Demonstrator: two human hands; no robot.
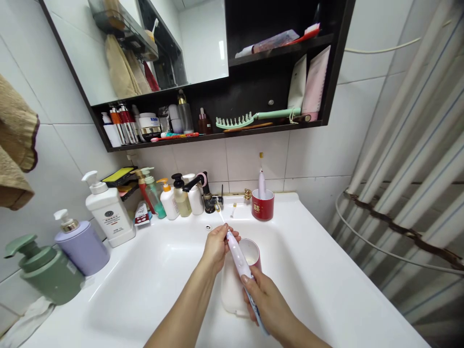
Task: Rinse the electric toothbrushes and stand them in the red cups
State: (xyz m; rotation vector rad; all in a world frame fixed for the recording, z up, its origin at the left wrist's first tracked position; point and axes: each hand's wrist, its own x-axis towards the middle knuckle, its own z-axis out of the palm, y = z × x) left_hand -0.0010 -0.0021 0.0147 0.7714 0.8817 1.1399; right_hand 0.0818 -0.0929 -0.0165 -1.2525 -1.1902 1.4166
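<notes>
Toothbrush (pixel 236 252), electric, slanting toward back edge of sink (pixel 145 270); left hand (pixel 216 245) pinches neck (pixel 222 217), right hand (pixel 267 295) grips handle (pixel 241 263); best kept steady, both parts aligned.

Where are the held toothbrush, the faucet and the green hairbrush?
Held toothbrush (pixel 238 257), head view: handle.
Faucet (pixel 207 195), head view: black body.
Green hairbrush (pixel 267 115), head view: handle.
</notes>
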